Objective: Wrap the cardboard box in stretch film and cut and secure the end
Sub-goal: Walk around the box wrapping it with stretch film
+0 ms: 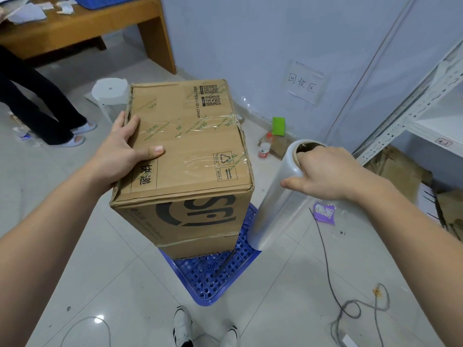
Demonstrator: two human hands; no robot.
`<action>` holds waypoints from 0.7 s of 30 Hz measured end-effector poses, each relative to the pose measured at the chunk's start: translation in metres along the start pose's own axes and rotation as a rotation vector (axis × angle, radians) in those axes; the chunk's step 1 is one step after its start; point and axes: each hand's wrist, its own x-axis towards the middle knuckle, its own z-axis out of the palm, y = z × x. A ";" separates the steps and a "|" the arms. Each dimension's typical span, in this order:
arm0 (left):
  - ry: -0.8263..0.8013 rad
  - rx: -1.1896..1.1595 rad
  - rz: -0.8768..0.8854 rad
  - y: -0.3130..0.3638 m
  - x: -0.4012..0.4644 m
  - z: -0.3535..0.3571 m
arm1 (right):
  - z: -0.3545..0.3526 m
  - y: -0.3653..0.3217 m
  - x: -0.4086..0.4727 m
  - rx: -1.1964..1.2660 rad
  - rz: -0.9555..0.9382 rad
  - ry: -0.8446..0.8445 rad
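Note:
A tall brown cardboard box with clear tape and black print stands upright on a blue perforated plastic pallet. My left hand grips its top left edge, thumb lying flat on the top face. To the right of the box, my right hand holds a roll of clear stretch film by its upper end, fingers hooked into the cardboard core, thumb along the outside. The roll hangs tilted just beside the box's right side; whether film touches the box I cannot tell.
A white paper roll stands behind the box. A person's legs and a wooden table are at the back left. White metal shelving, flattened cardboard and cables lie on the right. My shoes are at the bottom.

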 end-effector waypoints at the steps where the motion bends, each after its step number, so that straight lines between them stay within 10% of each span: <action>1: 0.000 -0.002 0.000 0.001 0.000 0.000 | 0.002 -0.001 0.000 -0.007 -0.004 -0.008; 14: 0.021 -0.015 -0.008 -0.001 0.003 0.001 | 0.029 0.008 -0.026 -0.008 -0.445 0.283; 21: 0.041 -0.051 0.009 0.008 0.008 0.008 | 0.030 0.000 -0.028 -0.050 -0.379 0.304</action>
